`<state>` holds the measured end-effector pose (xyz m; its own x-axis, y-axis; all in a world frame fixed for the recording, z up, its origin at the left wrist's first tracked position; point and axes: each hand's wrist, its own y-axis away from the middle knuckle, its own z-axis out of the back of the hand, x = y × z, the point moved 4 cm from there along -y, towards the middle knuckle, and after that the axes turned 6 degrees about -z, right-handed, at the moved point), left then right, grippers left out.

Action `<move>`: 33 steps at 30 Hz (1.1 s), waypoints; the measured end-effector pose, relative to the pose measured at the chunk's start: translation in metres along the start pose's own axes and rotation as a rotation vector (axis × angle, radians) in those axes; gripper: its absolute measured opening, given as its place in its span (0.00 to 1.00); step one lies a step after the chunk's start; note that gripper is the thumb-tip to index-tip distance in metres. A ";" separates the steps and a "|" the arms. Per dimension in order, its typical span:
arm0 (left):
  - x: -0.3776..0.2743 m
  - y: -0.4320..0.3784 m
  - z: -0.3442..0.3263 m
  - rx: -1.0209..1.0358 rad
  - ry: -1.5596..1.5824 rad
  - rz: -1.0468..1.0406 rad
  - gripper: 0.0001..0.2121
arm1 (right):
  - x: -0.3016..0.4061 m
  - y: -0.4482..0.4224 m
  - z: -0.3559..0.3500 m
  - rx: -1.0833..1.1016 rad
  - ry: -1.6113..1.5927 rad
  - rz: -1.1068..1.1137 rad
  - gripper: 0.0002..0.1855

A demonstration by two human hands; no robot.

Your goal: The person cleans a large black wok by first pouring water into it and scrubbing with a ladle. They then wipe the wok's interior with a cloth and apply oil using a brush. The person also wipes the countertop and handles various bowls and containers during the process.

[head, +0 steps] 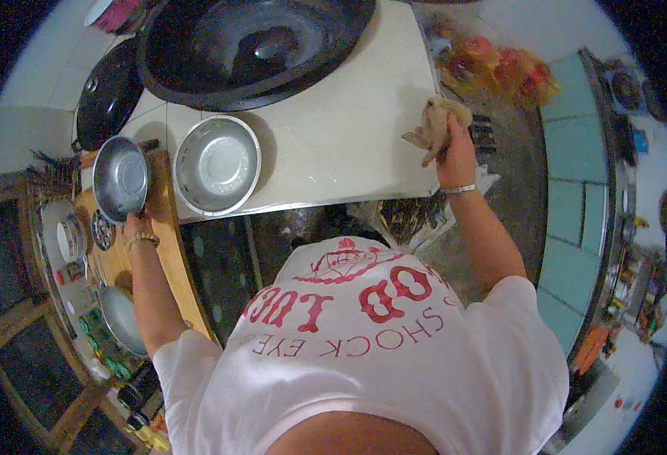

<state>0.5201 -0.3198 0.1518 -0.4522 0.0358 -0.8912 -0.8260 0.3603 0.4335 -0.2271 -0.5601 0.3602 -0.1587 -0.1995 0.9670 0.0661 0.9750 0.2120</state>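
Note:
My left hand (138, 226) is closed on the near rim of a metal bowl (120, 179), which is tilted over the edge of a wooden board (163, 244). My right hand (457, 151) grips a pale, crumpled cloth (440, 122) at the right end of the white countertop (333, 142). A second metal bowl (217, 165) rests on the countertop, to the right of the tilted bowl. At the back sits a large black wok (254, 51).
A dark lid or pan (108, 94) leans beside the wok. Another metal bowl (122, 321) lies by my left forearm. Orange and red plastic bags (498, 62) are beyond the countertop's right end. Below it are bundled sticks (413, 219). A green-tiled counter (572, 216) runs along the right.

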 end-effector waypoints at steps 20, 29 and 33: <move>0.106 0.384 -0.316 1.387 -0.920 -0.349 0.16 | -0.051 0.098 0.118 -0.405 -0.340 -0.135 0.23; 0.161 0.455 -0.388 1.084 -0.789 -0.106 0.20 | -0.025 0.127 0.137 -0.349 -0.225 -0.141 0.26; 0.176 0.438 -0.389 1.096 -0.864 -0.126 0.22 | -0.010 0.108 0.108 -0.151 -0.129 -0.202 0.24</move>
<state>-0.0522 -0.5187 0.2371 0.2828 0.3597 -0.8892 0.0161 0.9251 0.3794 -0.3248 -0.4426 0.3580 -0.3069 -0.3647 0.8791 0.1648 0.8894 0.4265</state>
